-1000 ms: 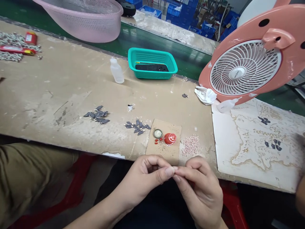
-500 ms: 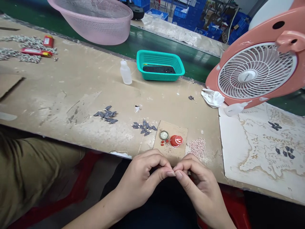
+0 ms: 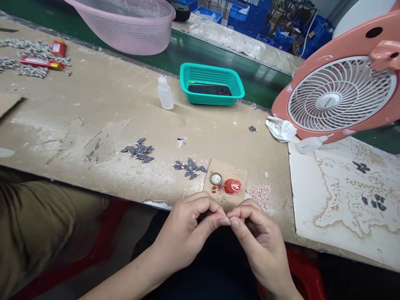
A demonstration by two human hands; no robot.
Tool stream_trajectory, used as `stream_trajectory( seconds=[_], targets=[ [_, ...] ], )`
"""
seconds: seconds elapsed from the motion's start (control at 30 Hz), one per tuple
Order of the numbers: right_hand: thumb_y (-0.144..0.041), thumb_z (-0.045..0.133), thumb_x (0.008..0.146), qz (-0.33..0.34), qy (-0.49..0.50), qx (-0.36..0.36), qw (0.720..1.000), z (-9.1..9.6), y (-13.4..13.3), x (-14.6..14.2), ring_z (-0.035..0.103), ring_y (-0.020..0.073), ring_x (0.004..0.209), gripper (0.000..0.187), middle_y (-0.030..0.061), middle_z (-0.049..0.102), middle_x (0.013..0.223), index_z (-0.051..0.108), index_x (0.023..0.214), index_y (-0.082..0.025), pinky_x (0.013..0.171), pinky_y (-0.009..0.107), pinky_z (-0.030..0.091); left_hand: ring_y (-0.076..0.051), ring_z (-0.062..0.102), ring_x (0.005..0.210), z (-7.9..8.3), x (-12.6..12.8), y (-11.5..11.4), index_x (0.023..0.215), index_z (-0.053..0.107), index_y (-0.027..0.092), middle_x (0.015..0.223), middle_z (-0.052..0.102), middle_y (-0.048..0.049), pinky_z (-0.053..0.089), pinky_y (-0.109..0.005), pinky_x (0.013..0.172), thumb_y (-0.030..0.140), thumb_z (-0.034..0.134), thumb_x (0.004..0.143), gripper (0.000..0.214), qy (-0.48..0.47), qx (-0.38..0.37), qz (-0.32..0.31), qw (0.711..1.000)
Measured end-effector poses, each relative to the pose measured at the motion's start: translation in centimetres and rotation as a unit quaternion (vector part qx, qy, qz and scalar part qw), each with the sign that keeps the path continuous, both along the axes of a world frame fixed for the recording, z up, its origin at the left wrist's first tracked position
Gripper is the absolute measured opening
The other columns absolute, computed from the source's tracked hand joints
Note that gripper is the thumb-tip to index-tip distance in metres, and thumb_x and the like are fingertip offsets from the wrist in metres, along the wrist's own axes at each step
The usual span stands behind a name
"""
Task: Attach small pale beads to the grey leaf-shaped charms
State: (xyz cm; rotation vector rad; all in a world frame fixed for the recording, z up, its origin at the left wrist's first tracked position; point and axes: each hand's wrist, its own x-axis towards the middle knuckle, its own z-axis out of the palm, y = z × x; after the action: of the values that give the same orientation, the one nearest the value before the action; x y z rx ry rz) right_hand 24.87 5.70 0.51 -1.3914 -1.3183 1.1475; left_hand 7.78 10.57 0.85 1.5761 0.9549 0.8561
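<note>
Moved: my head has turned slightly, so the bench slides in view, while my hands stay together at the bench's front edge.
Left hand: curled nearly shut, thumb pressed against my right fingertips.
Right hand: curled the same way, just below the kraft card. Whatever the pinch holds is too small to see; I cannot tell what it is.
On the card: a crimped bottle cap, a red plastic lid and red beads.
Beside it: a heap of pale pink beads and dark leaf-shaped pieces.
Risk: a loosened pinch could drop the held bit into my lap, where it would be hard to find. A careless knuckle could scatter the loose beads.
Teal plastic basket: holds a black phone and a thin yellow-tipped stick.
Pink mesh basket: its contents are hidden from this angle.
</note>
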Motion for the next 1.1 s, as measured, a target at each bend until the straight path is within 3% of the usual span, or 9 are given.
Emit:
stream_trajectory(
  seconds=[0.1,0.2,0.3,0.4,0.53,0.67,0.77,0.93,1.1],
  targets=[
    [-0.031,0.059,0.098,-0.008,-0.003,0.004,1.0,0.0,0.2,-0.1,0.056,0.0131,0.077,0.013,-0.0018,0.059,0.084,0.065,0.088,-0.025,0.068,0.025,0.044,-0.01,0.06,0.07,-0.2,0.0,0.5,0.077,0.067,0.021,0.074,0.066,0.0049,0.045,-0.02,0.067,0.019,0.064,0.093,0.016,0.009,-0.005,-0.01,1.0],
    [-0.031,0.057,0.099,-0.037,-0.019,0.019,0.999,0.3,0.6,0.0,0.052,0.0118,0.072,0.014,-0.003,0.055,0.08,0.063,0.088,-0.025,0.064,0.024,0.042,-0.014,0.062,0.077,-0.8,-0.8,1.9,0.083,0.067,0.021,0.081,0.068,0.0023,0.047,-0.025,0.071,0.023,0.061,0.096,0.014,0.097,0.062,0.025,0.993],
    [-0.031,0.057,0.099,-0.06,-0.025,0.024,0.998,0.5,1.0,0.4,0.049,0.0114,0.069,0.015,-0.0035,0.052,0.077,0.061,0.086,-0.025,0.061,0.024,0.039,-0.022,0.061,0.09,-1.5,-1.9,3.6,0.088,0.069,0.022,0.089,0.069,-0.0011,0.046,-0.032,0.076,0.027,0.062,0.095,0.011,0.292,0.176,0.112,0.933],
    [-0.031,0.057,0.099,-0.067,-0.04,0.024,0.997,0.6,1.2,0.9,0.049,0.0121,0.07,0.014,-0.0033,0.052,0.078,0.061,0.087,-0.025,0.061,0.025,0.038,-0.024,0.061,0.09,-1.9,-2.6,4.7,0.088,0.07,0.024,0.09,0.07,-0.001,0.045,-0.034,0.072,0.029,0.062,0.095,0.012,0.42,0.228,0.123,0.87],
    [-0.028,0.056,0.099,-0.058,-0.132,0.062,0.988,0.6,2.0,1.8,0.051,0.0127,0.073,0.012,-0.0029,0.054,0.08,0.062,0.089,-0.025,0.066,0.027,0.04,-0.023,0.061,0.088,-1.9,-2.7,4.8,0.088,0.069,0.024,0.089,0.07,-0.0004,0.044,-0.033,0.067,0.03,0.06,0.096,0.014,0.461,0.256,0.106,0.843],
    [-0.022,0.056,0.098,-0.039,-0.3,0.13,0.944,0.9,3.4,2.9,0.053,0.014,0.077,0.01,-0.0008,0.057,0.083,0.063,0.09,-0.022,0.069,0.028,0.041,-0.024,0.061,0.088,-1.6,-2.8,4.4,0.086,0.067,0.022,0.089,0.069,-0.0008,0.041,-0.033,0.061,0.029,0.061,0.096,0.013,0.488,0.264,0.09,0.827],
    [-0.023,0.055,0.098,-0.006,-0.369,0.135,0.92,1.0,4.2,3.4,0.054,0.0153,0.078,0.012,0.0011,0.058,0.084,0.063,0.09,-0.02,0.07,0.031,0.043,-0.024,0.06,0.086,-1.5,-3.2,4.3,0.085,0.066,0.021,0.087,0.069,-0.0013,0.041,-0.034,0.065,0.026,0.061,0.095,0.012,0.486,0.265,0.076,0.829],
    [-0.026,0.052,0.099,0.028,-0.417,0.143,0.897,0.9,4.9,3.7,0.054,0.018,0.078,0.015,0.0038,0.059,0.084,0.063,0.092,-0.019,0.07,0.034,0.044,-0.025,0.062,0.087,-1.5,-3.8,4.3,0.086,0.066,0.021,0.086,0.07,-0.0029,0.042,-0.035,0.072,0.029,0.062,0.094,0.012,0.44,0.227,0.059,0.867],
    [-0.024,0.051,0.099,0.044,-0.452,0.164,0.876,0.6,5.1,3.7,0.054,0.0205,0.079,0.015,0.0053,0.059,0.084,0.062,0.09,-0.019,0.072,0.036,0.043,-0.027,0.063,0.09,-1.7,-4.3,4.1,0.102,0.069,0.02,0.089,0.071,-0.0048,0.044,-0.036,0.075,0.026,0.062,0.093,0.013,0.396,0.187,0.08,0.895]
  ],
)
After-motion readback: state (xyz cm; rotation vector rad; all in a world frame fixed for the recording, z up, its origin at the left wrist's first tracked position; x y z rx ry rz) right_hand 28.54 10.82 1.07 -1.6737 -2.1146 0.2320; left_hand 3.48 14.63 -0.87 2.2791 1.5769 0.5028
